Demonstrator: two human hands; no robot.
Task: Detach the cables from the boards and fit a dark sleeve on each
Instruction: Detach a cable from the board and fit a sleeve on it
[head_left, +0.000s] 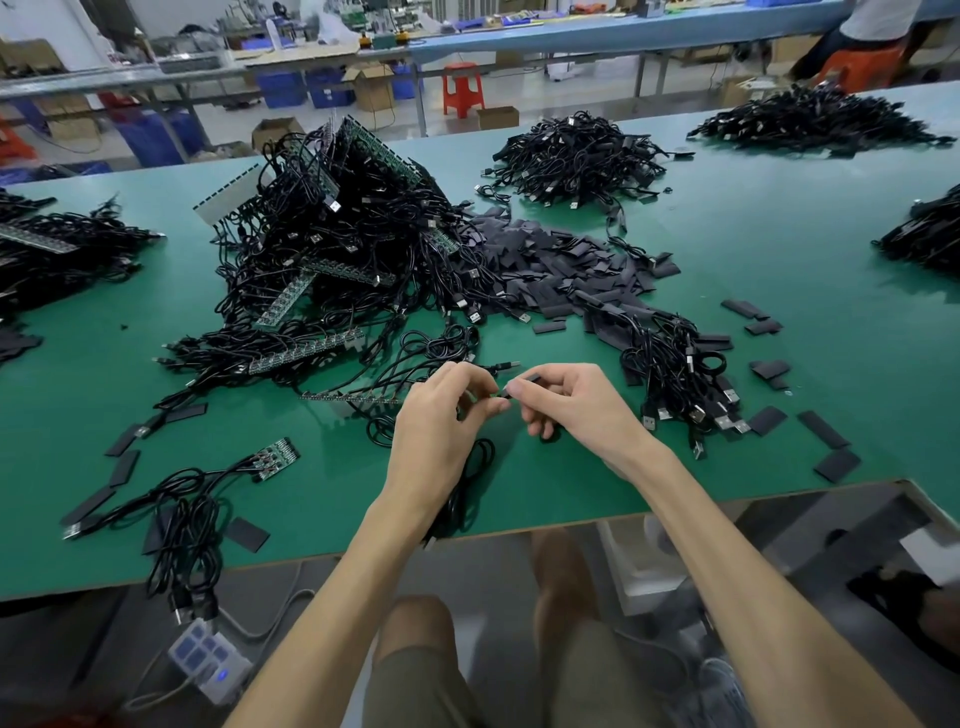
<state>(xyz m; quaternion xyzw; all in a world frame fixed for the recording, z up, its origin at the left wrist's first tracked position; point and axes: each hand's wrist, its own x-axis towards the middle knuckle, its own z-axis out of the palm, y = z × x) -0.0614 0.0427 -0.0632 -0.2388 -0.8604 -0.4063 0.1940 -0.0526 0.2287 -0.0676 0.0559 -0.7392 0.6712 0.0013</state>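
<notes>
Step in hand: sleeving one cable. Left hand and right hand meet over the near middle of the table. Left fingers pinch the end of a cable, and its loop lies on the table under the wrist. Right fingers pinch what looks like a dark sleeve, touching the cable tip; how far it is on I cannot tell. Board pile is far left, with many cables attached. Loose sleeve heap is far middle, and a cable bundle is right. Next move likely calls for aligning the sleeve mouth and pushing it along. Task looks far from done.
</notes>
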